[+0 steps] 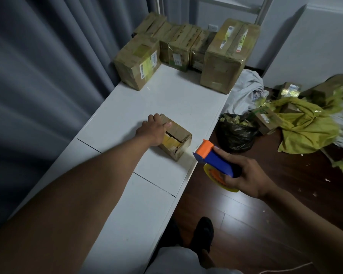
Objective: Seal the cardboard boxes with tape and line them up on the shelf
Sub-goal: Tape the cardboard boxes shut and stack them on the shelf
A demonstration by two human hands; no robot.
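One small cardboard box [174, 136] sits mid-desk [127, 107], top seam split. Left hand [153, 129] presses flat on it, fingers straight. Right hand [244, 175] is wrapped around the tape dispenser [212, 159], just off the desk edge. Box looks light, worn, likely soft; hold down at flaps, not corners.

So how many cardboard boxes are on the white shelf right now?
6 that I can make out: a small box under the left hand, a large box at the far right, a far-left box, and three bunched behind; others may be hidden.
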